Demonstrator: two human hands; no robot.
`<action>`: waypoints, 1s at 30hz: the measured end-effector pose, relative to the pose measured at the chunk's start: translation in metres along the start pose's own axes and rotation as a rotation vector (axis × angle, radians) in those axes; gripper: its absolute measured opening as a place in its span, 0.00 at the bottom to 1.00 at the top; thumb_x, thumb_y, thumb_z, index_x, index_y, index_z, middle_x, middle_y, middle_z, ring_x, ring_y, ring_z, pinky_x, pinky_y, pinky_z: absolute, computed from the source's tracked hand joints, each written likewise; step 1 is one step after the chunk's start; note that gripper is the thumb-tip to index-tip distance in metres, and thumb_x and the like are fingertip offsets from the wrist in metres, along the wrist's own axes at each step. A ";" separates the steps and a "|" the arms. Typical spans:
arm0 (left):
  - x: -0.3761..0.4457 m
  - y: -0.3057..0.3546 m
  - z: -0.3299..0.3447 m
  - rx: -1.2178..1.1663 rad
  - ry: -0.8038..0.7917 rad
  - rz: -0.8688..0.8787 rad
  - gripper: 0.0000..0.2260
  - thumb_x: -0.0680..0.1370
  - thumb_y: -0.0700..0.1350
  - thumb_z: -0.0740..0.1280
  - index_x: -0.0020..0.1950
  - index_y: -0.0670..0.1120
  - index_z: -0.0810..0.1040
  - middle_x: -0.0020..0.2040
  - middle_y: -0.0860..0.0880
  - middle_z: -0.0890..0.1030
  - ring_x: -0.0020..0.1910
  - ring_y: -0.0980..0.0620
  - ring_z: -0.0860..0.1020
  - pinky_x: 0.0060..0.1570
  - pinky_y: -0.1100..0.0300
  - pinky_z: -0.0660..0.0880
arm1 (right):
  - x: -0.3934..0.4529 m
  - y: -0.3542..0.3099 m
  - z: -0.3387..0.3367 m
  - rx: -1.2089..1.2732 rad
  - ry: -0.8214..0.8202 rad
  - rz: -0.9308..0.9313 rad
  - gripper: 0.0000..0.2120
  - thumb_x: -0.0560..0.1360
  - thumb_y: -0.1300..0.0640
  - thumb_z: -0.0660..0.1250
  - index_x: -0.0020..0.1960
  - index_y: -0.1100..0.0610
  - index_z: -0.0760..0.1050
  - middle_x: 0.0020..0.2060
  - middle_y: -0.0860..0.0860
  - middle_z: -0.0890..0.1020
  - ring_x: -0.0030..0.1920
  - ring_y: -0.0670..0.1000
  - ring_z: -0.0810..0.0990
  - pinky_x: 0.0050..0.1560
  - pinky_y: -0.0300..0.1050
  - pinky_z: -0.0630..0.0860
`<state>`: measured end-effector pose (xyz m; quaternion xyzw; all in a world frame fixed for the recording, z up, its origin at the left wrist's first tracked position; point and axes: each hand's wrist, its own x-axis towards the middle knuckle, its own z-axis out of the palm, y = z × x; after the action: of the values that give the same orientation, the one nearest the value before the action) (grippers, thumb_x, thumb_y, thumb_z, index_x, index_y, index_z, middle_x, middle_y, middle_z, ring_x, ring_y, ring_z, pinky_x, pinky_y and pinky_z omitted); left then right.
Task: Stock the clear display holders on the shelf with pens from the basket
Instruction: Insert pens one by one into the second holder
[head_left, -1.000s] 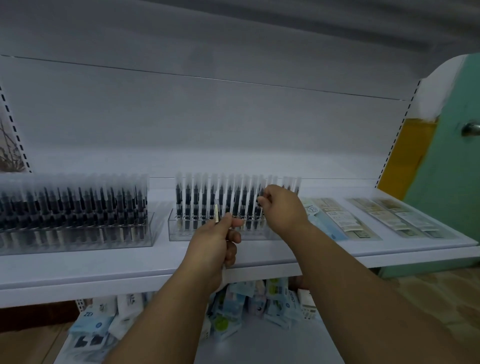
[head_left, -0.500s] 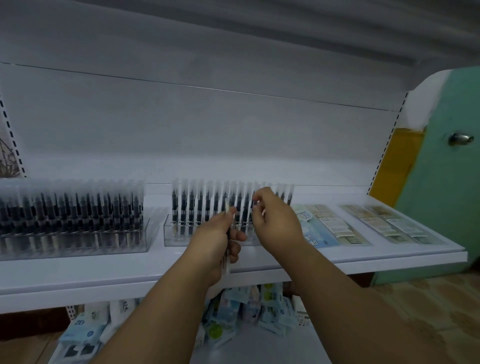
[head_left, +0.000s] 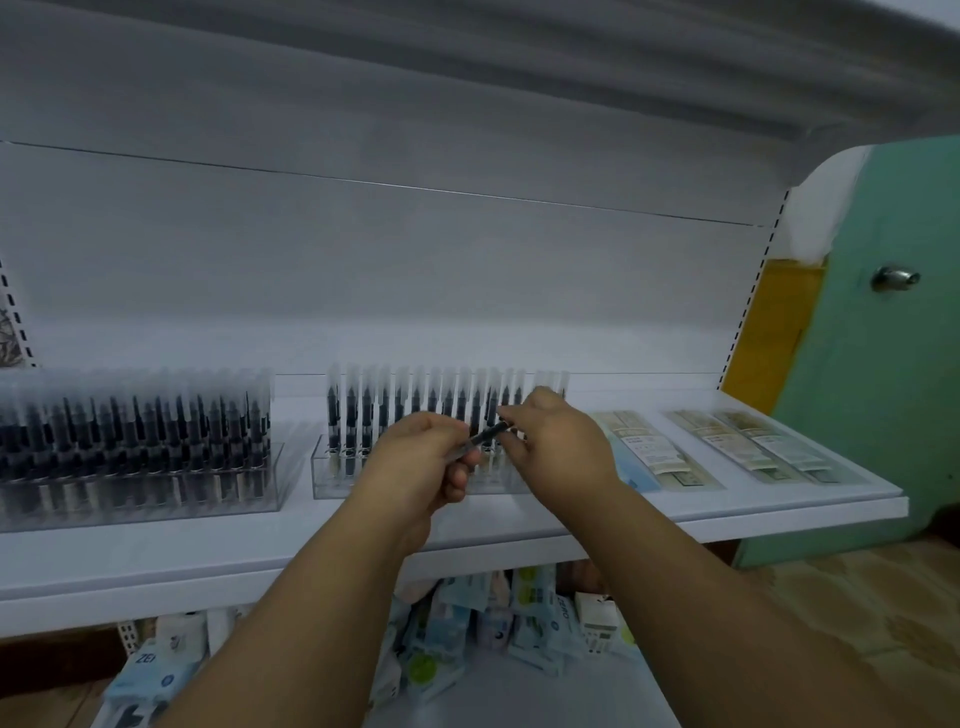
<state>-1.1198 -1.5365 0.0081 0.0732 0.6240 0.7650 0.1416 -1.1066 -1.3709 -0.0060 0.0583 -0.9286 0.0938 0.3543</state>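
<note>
A slim black pen with a clear barrel lies slanted just in front of the half-filled clear acrylic display holder. The left hand is curled round its lower barrel; the right hand pinches its upper end, apparently (blur). It looks light, stiff and smooth, best held mid-barrel.

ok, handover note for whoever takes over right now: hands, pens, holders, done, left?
Left hand grips one end of a pen; right hand pinches the other end, in front of the middle holder.
Left holder looks full. Middle holder has a row of upright pens; its right end is hidden behind the hands.
Left: seat this pen, fill any free slots. Basket not in view.
</note>
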 end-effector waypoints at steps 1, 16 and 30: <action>0.001 0.001 0.002 0.025 0.024 0.007 0.04 0.79 0.36 0.62 0.49 0.39 0.77 0.32 0.44 0.79 0.25 0.51 0.69 0.27 0.60 0.68 | -0.002 -0.005 0.000 0.038 0.006 -0.053 0.10 0.76 0.56 0.67 0.55 0.56 0.82 0.45 0.54 0.77 0.41 0.57 0.79 0.37 0.50 0.76; -0.001 -0.013 -0.001 0.405 0.215 0.309 0.06 0.82 0.42 0.62 0.53 0.48 0.78 0.42 0.48 0.79 0.37 0.54 0.75 0.39 0.62 0.73 | 0.027 0.011 0.012 0.289 -0.029 0.497 0.12 0.81 0.52 0.62 0.53 0.61 0.78 0.43 0.54 0.80 0.42 0.51 0.75 0.43 0.41 0.68; 0.014 -0.028 -0.005 0.420 0.222 0.253 0.06 0.82 0.42 0.62 0.55 0.49 0.78 0.43 0.55 0.78 0.37 0.60 0.73 0.32 0.72 0.69 | 0.034 0.009 0.027 0.115 -0.228 0.498 0.16 0.81 0.51 0.62 0.38 0.59 0.69 0.31 0.51 0.71 0.37 0.53 0.72 0.39 0.43 0.66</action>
<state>-1.1309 -1.5320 -0.0207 0.0940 0.7667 0.6336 -0.0428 -1.1505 -1.3691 -0.0045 -0.1415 -0.9413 0.2232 0.2099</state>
